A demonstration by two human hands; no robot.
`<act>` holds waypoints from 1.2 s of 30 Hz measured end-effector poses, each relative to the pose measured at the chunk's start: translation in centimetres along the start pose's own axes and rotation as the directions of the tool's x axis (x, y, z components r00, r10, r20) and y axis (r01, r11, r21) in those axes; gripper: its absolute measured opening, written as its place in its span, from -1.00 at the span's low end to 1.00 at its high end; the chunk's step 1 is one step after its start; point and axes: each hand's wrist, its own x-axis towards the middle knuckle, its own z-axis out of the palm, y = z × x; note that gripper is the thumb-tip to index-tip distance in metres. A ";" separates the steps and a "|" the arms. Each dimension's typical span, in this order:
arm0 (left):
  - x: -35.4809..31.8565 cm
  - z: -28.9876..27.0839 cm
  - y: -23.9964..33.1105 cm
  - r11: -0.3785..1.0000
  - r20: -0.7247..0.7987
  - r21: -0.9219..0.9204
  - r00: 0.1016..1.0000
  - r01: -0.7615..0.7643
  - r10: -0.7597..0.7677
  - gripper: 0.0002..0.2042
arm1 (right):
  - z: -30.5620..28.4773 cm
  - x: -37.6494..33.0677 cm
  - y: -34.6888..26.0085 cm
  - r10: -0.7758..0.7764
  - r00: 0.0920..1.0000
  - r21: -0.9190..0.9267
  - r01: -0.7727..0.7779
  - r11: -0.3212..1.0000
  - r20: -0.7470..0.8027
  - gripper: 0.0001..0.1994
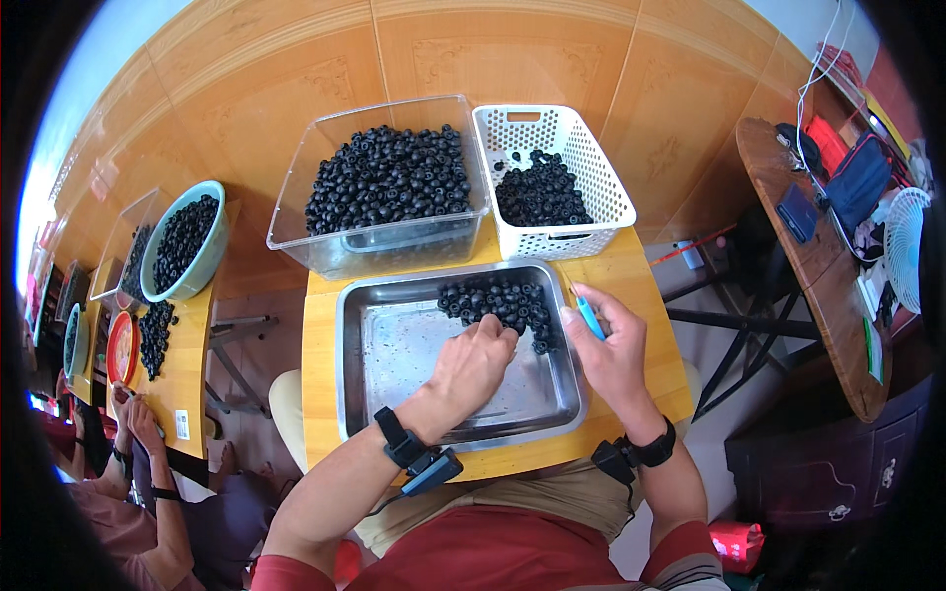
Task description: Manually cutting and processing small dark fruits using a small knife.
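My left hand (469, 362) is closed in a pinch over the metal tray (370, 394), at the near edge of a heap of small black round pieces (498, 301), several with a hole in them. Whatever its fingertips hold is hidden. At the tray's right rim, my right hand (616, 350) grips a blue-handled tool (590, 317) with a thin metal tip pointing up and away. Behind the tray stand a clear plastic bin (379, 258), filled with similar black pieces, and a white perforated basket (603, 187) holding fewer of them.
The wooden table (323, 345) meets a panelled wall (493, 59). On the left, another person's hands (143, 424) are near a table with a pale green basin (215, 246) of black pieces and a red-rimmed plate (120, 350). A cluttered wooden table (818, 286) stands at right.
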 end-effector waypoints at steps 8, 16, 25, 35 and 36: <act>-1.5 -1.3 0.6 0.984 -0.005 -0.177 0.999 -0.034 0.034 -0.72 | -0.1 -2.8 0.5 0.091 0.995 0.081 -0.094 0.992 0.040 -0.66; -4.1 -1.4 -0.4 0.151 0.272 -0.940 0.940 0.305 -0.208 -0.80 | 0.4 -4.5 0.2 0.141 0.981 0.114 -0.157 0.981 0.133 -0.69; -5.6 -2.1 0.3 -0.379 0.301 -0.902 0.929 0.205 -0.214 -0.84 | 1.7 -5.7 -0.7 0.129 0.948 0.235 -0.201 0.951 0.291 -0.63; -6.8 -2.5 1.7 -0.474 0.278 -0.860 0.952 0.189 -0.125 -0.85 | 2.5 -5.4 -1.3 0.076 0.916 0.352 -0.227 0.908 0.394 -0.75; -6.9 -2.5 1.8 -0.474 0.278 -0.860 0.952 0.188 -0.125 -0.85 | 2.5 -5.4 -1.4 0.076 0.916 0.352 -0.227 0.908 0.395 -0.75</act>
